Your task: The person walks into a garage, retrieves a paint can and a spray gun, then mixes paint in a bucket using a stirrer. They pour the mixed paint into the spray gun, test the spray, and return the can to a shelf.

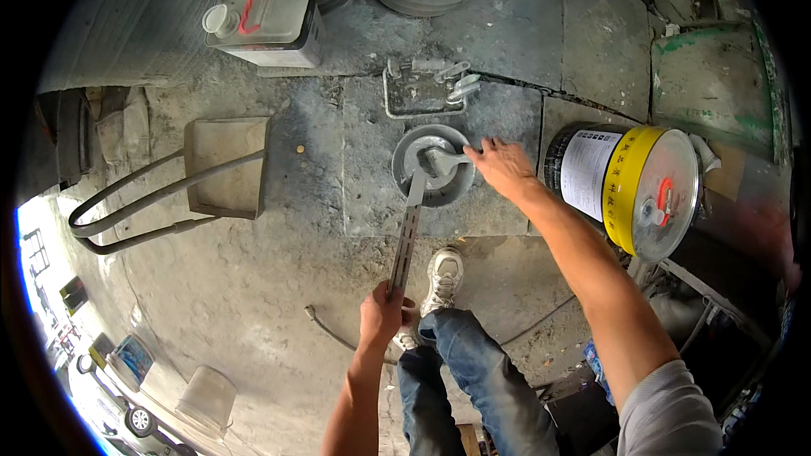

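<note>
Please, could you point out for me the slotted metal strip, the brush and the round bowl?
Slotted metal strip (409, 232): head view, middle of its length.
Brush (452, 160): head view, on the handle near the head.
Round bowl (441, 198): head view, inner wall at its lower side.

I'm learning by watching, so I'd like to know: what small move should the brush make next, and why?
Probably a short stroke of the brush along the slotted metal strip: the right hand holds the brush over the grey bowl, its head close to the strip's far end, while the left hand grips the near end.
</note>
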`<action>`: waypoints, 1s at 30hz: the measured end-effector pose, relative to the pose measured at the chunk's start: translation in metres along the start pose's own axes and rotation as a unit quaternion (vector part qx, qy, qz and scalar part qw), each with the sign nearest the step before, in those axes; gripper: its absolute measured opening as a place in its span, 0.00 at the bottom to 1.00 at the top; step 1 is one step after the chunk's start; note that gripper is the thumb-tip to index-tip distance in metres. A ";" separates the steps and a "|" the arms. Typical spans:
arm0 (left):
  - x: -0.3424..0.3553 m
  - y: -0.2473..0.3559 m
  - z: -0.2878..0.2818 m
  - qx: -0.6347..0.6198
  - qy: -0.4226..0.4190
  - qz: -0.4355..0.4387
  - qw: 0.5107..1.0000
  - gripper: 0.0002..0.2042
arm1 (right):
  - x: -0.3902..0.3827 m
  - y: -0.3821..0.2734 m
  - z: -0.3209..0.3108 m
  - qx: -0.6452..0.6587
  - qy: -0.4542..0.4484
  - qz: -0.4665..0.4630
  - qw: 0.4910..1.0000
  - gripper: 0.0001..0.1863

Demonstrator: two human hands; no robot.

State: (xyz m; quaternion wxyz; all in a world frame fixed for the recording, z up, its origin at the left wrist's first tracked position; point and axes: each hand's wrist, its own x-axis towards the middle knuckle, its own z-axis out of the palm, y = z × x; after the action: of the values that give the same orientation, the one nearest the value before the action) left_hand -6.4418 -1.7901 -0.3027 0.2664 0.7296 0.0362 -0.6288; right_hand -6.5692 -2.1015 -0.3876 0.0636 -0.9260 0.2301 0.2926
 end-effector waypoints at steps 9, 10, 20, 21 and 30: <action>0.011 0.027 -0.002 0.112 0.058 0.053 0.991 0.11 | -0.024 -0.029 0.009 0.335 0.068 0.118 0.932 0.16; 0.018 0.033 0.001 0.126 0.057 0.062 0.988 0.11 | -0.023 -0.035 0.015 0.379 0.042 0.142 0.913 0.16; 0.027 0.050 -0.002 0.205 0.079 0.057 0.974 0.11 | -0.036 -0.083 -0.008 0.362 0.059 0.209 0.907 0.13; 0.030 0.053 0.001 0.211 0.072 0.063 0.973 0.11 | -0.026 -0.067 0.007 0.377 0.063 0.222 0.897 0.13; 0.019 0.069 -0.013 0.290 0.112 0.092 0.946 0.10 | -0.049 -0.105 -0.023 0.381 0.116 0.141 0.906 0.11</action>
State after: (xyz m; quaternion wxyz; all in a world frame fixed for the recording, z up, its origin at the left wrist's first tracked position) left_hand -6.3994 -1.8491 -0.2954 0.0939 0.8414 -0.1854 -0.4989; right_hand -6.5441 -1.9949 -0.3424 0.3422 -0.8166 0.4580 0.0790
